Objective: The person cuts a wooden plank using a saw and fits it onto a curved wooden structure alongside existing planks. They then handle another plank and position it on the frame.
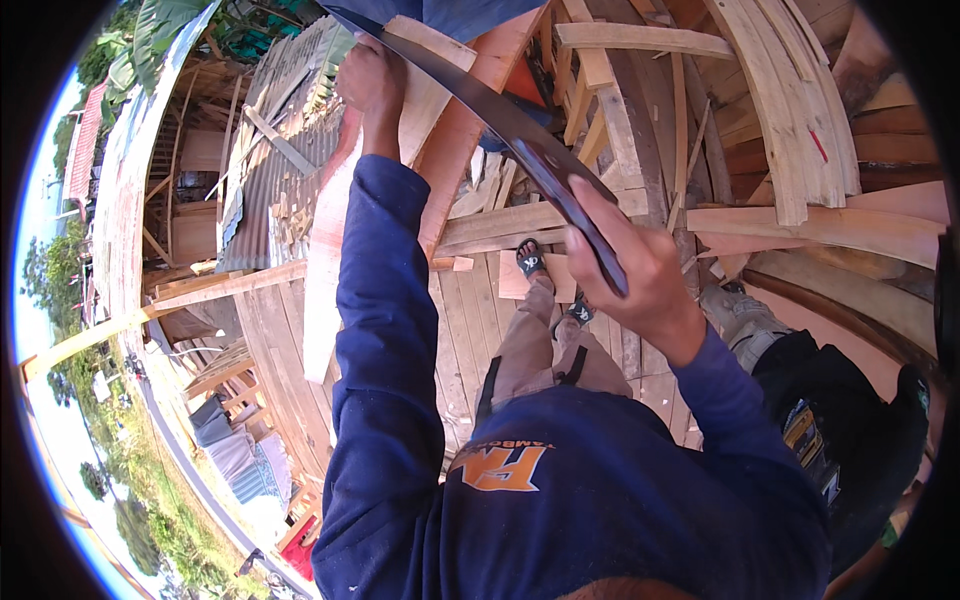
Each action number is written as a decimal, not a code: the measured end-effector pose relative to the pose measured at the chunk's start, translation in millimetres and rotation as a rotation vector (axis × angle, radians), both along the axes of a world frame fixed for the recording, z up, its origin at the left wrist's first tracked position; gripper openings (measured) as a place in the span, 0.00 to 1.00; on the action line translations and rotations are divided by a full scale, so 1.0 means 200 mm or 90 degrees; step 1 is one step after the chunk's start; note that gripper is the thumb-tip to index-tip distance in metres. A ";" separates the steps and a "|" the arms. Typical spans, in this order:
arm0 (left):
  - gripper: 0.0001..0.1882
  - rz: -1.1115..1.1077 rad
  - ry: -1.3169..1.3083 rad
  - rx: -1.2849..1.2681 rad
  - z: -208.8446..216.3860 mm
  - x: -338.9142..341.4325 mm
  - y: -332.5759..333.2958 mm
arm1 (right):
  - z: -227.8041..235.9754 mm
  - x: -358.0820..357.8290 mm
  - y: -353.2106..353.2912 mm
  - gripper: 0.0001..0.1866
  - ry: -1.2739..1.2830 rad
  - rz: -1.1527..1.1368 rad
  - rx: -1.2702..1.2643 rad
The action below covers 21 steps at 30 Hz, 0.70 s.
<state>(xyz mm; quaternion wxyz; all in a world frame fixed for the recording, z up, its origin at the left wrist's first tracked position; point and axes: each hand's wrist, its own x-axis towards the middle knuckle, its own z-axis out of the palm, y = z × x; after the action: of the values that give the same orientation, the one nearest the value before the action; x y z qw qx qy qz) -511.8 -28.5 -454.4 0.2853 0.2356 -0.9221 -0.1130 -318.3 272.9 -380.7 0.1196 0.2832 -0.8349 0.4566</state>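
Note:
My right hand (635, 265) is closed round the near end of a long, dark, smooth blade-like tool (500, 125). The tool curves up and left across the view; whether it is a saw or a big knife I cannot tell. At its far end is my left hand (372, 82), fingers curled, by the edge of a pale wooden plank (425, 105). What those fingers grip is hidden. Beside that plank slants a wider reddish board (470, 150), passing under the tool. Another long pale board (328, 290) lies left of my left sleeve.
A person in a black shirt (840, 430) is close on my right. Stacked curved planks (790, 110) and loose timber fill the upper right. My sandalled feet (530, 258) are on a plank floor (465, 330). Corrugated metal sheets (290, 130) lie left; a rail (170, 305) borders that side.

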 end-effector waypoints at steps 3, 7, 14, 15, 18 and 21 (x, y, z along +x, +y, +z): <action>0.25 -0.059 0.000 -0.019 0.03 -0.02 0.01 | 0.09 -0.45 -0.43 0.18 -0.013 0.019 0.007; 0.20 -0.080 -0.010 -0.006 0.02 0.01 0.01 | 0.03 -0.32 -0.37 0.19 -0.022 0.028 -0.019; 0.31 0.022 0.044 -0.015 -0.03 0.01 -0.01 | 0.03 0.20 0.17 0.24 -0.025 0.040 0.016; 0.31 0.024 0.037 -0.002 -0.01 0.01 0.01 | 0.02 0.16 0.10 0.24 -0.017 0.023 -0.016; 0.31 -0.002 0.001 0.021 0.03 -0.02 0.01 | 0.03 -0.38 -0.35 0.16 -0.038 0.044 -0.064; 0.31 -0.056 0.012 -0.023 0.01 -0.02 -0.03 | 0.10 -0.54 -0.52 0.17 -0.018 0.020 0.026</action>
<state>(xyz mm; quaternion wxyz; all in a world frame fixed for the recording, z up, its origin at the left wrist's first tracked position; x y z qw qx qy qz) -516.6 -34.8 -452.1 0.2933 0.1884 -0.9307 -0.1110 -425.7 169.5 -361.4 0.0946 0.2924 -0.8410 0.4453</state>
